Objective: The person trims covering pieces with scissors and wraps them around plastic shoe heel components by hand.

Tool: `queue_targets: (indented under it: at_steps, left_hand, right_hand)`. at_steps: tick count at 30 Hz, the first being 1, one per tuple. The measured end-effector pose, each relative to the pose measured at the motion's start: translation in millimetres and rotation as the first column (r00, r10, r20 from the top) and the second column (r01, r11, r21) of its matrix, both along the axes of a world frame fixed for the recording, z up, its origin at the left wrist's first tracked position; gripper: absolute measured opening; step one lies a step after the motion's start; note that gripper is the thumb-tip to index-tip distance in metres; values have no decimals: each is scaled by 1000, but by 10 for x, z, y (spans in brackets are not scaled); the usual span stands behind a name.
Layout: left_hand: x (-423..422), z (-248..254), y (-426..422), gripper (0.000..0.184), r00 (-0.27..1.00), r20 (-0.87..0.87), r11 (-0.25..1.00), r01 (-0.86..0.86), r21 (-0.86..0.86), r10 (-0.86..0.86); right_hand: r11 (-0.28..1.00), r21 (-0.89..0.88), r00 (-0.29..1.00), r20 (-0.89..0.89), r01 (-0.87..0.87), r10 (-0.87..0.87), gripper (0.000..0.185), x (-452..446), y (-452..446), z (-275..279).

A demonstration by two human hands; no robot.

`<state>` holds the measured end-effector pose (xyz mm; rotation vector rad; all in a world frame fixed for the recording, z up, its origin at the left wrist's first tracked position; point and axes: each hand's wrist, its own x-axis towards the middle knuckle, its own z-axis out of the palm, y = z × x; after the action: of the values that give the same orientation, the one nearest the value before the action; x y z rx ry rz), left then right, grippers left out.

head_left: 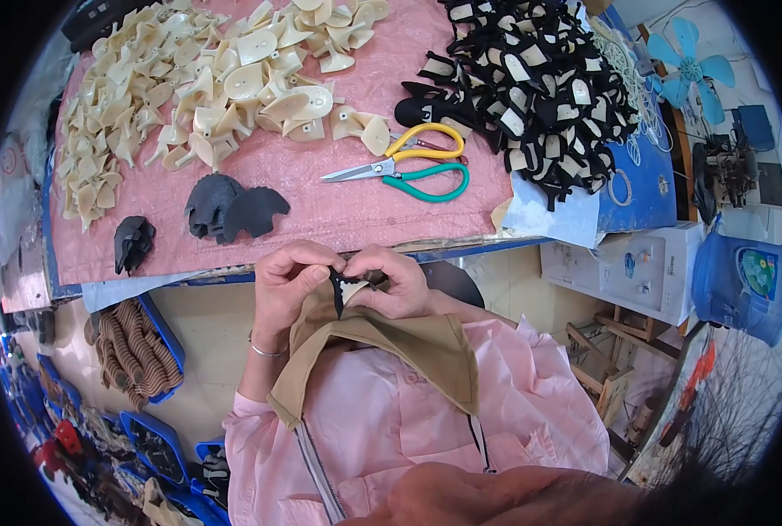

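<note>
My left hand [290,279], with a bracelet at the wrist, pinches black material at the edge of a cream shoe heel [352,293]. On the other side, my right hand [391,282] grips the same heel, fingers curled round it. The heel is partly wrapped in black, and much of it hides behind my fingers. Both hands are just off the table's front edge. Beyond them on the pink table cover [338,223] lie scissors [400,167] with one yellow and one green handle, blades apart. Dark cut pieces [224,209] are stacked left of the scissors, with a smaller dark stack [134,244] further left.
Bare cream heels [251,79] are heaped at the back left of the table. Black-covered heels [531,88] pile up at the back right. A fan [689,70] and a blue water bottle [740,285] stand right. Blue crates [159,351] sit on the floor left.
</note>
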<state>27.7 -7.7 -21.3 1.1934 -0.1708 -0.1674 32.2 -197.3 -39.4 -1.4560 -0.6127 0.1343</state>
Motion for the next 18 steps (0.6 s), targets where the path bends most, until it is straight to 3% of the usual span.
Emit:
queue_targets:
  at_steps: [6, 16, 18]
  left_hand:
    - [5, 29, 3, 9, 997, 78, 1000, 29, 3, -29]
    - [-31, 62, -27, 15, 992, -127, 1000, 10, -12, -11]
    - [-40, 46, -44, 17, 989, -151, 1000, 2, -31, -6]
  right_hand:
    - [1000, 3, 1000, 18, -7, 7, 33, 3, 11, -4]
    - [999, -34, 1000, -24, 19, -20, 33, -14, 4, -11]
    - [997, 0, 996, 38, 78, -78, 31, -2, 29, 9]
